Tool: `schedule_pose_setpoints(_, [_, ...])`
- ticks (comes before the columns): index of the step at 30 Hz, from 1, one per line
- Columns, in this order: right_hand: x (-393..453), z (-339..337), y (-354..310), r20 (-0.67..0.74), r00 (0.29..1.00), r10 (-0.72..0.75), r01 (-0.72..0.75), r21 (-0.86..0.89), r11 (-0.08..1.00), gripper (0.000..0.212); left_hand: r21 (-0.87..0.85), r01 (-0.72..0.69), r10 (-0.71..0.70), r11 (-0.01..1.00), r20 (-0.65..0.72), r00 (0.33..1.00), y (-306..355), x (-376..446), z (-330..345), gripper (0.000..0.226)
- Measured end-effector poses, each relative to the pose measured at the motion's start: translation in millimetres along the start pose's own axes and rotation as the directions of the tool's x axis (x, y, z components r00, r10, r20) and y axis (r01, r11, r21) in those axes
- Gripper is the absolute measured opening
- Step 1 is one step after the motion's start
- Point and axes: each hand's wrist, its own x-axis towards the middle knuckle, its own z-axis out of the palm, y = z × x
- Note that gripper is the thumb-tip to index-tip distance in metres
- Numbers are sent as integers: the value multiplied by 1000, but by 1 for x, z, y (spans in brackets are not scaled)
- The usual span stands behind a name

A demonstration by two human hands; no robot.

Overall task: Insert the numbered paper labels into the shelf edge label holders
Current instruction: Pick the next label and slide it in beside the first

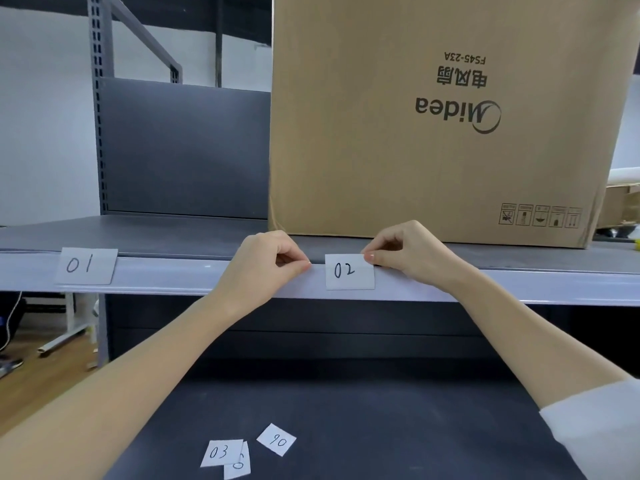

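A white paper label marked 02 (349,276) sits in the clear label holder strip (173,273) along the upper shelf's front edge. My right hand (408,254) pinches the label's top right corner. My left hand (266,265) pinches the holder's top lip just left of the label, fingertips closed. A label marked 01 (86,266) sits in the strip at the far left. On the lower shelf lie three loose labels: 03 (220,452), one partly hidden under it (239,466), and one reading 06 upside down (276,439).
A large brown cardboard box (433,116) stands on the upper shelf (156,233) right behind my hands. The dark lower shelf (381,427) spreads below. A grey slotted upright (98,133) rises at the left, with wooden floor beyond.
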Motion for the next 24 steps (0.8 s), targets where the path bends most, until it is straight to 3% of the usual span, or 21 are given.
schedule_pose_setpoints(8, [1,-1,-2,36,999,-37,40,-63,997,12,10,5,-4,1000,-14,1000,2,-1,1,9])
schedule_pose_setpoints(16, [-1,-1,-2,66,997,-30,37,-113,993,24,4,-22,22,1000,-26,999,1,-2,2,8])
schedule_pose_setpoints(21, [-1,1,0,32,999,2,0,-78,997,23,-60,-25,21,998,-64,998,-5,-1,2,7])
schedule_pose_setpoints(24, [-3,5,2,-51,998,-24,18,-121,993,8,-85,-74,66,994,-103,993,-7,-4,4,6])
